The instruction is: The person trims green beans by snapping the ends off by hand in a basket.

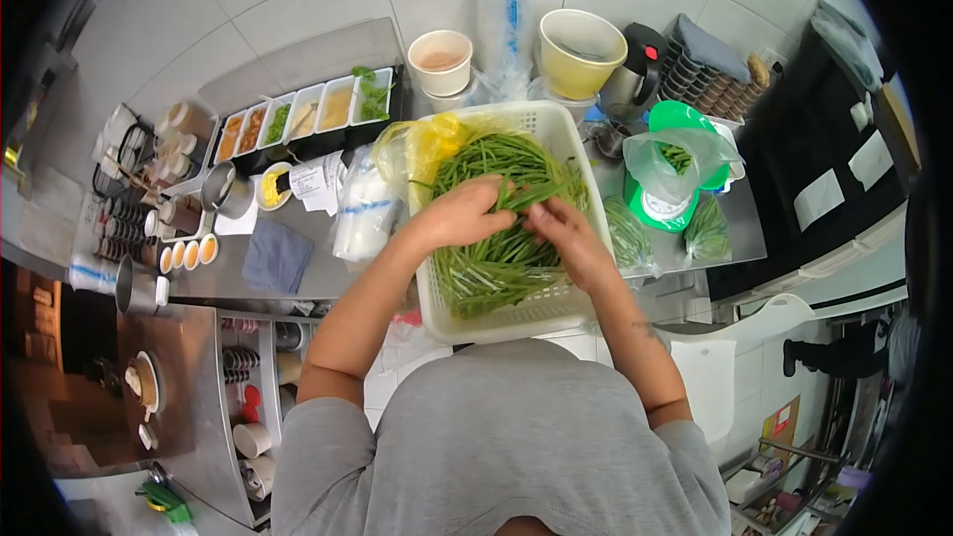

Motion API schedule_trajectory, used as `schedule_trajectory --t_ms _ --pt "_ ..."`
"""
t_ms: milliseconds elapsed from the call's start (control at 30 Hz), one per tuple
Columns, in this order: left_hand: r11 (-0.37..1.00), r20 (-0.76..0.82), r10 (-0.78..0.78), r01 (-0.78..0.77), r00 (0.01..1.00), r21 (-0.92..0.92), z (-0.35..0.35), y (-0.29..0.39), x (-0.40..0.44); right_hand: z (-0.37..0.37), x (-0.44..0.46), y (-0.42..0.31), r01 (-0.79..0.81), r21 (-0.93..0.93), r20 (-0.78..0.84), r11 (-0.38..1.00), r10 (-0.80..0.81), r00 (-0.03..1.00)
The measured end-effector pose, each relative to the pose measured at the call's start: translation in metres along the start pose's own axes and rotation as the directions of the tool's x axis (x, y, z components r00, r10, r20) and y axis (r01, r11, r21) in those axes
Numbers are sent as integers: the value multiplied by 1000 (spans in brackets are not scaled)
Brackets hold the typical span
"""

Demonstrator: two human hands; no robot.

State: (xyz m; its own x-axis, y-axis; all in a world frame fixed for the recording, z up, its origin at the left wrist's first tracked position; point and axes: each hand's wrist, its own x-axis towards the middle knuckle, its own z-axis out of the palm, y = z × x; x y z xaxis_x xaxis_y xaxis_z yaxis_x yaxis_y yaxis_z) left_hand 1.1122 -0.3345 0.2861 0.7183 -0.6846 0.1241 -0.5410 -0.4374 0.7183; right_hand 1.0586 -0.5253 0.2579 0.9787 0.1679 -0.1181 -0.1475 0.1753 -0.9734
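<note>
A white perforated basket (516, 326) is in front of me, heaped with long green beans (496, 278). A yellow-tinted plastic bag (427, 144) lies over its far left corner. Above the heap, my left hand (469, 212) has its fingers closed around several green beans. Close to its right, my right hand (571, 238) pinches the beans near their ends, thumb and fingers together. The two hands nearly meet over the middle of the basket. Parts of the fingertips are hidden among the beans.
To the right stands a green scale (659, 213) with a bag of beans on it, beside filled bags (708, 230). Behind are tubs (581, 65) and a kettle (635, 69). Left are a condiment tray (308, 114), a blue cloth (278, 256) and a plastic bag roll (365, 213).
</note>
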Motion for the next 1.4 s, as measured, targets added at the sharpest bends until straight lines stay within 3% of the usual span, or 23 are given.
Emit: schedule_trajectory --t_ms 33,100,200,300,400,533,633,700,800,867,900,967,1067,1133,1233,1333,1400 --pt "996 -11 1 0 1000 85 2 -2 0 2 7 2 -11 130 -8 991 12 1000" --pt "967 -38 11 -1 999 255 6 -8 3 0 22 5 21 62 19 998 -22 1000" --pt "972 -182 -35 76 983 223 -1 -9 2 1 31 10 -10 -65 42 998 13 999" --pt "974 -46 -124 130 991 183 0 -16 1 4 29 13 -54 -191 56 980 66 996" --pt "972 -102 -223 229 969 53 10 -7 -5 11 24 4 -64 -186 103 980 84 991" --pt "997 -247 -75 68 966 -37 19 -13 -5 5 28 0 -16 -303 232 953 90 969" --pt "1000 -286 17 -18 958 0 -2 15 -5 0 31 -18 194 -330 334 924 -78 939" --pt "998 -289 47 -58 956 -31 -22 36 -5 12 23 -47 206 -307 317 929 -105 943" --pt "997 -264 -26 6 964 -75 -21 26 -1 12 30 -48 166 -258 332 952 -74 940" --pt "920 -132 -188 128 973 -370 -8 5 -4 9 37 -39 100 -183 338 978 -33 940" --pt "846 -48 -249 193 967 -497 -6 -1 -4 4 44 -26 135 -242 332 961 -48 942" --pt "811 -20 -222 173 975 -559 -11 -4 -6 -6 55 0 189 -355 319 915 -72 945" --pt "774 47 -212 197 976 -601 -20 -4 -5 12 42 -8 261 -185 392 947 -172 904" --pt "765 88 -213 222 973 -605 -28 1 -3 21 44 -8 243 -144 483 959 -146 863" --pt "857 101 -255 274 962 -437 -36 -9 2 23 45 -10 31 -163 461 986 49 886" --pt "814 -129 -174 69 976 -577 -41 5 0 20 50 -2 -74 -194 404 978 148 903" --pt "897 -226 -90 -19 970 -442 -36 0 11 23 47 -2 -63 -179 379 982 127 916"
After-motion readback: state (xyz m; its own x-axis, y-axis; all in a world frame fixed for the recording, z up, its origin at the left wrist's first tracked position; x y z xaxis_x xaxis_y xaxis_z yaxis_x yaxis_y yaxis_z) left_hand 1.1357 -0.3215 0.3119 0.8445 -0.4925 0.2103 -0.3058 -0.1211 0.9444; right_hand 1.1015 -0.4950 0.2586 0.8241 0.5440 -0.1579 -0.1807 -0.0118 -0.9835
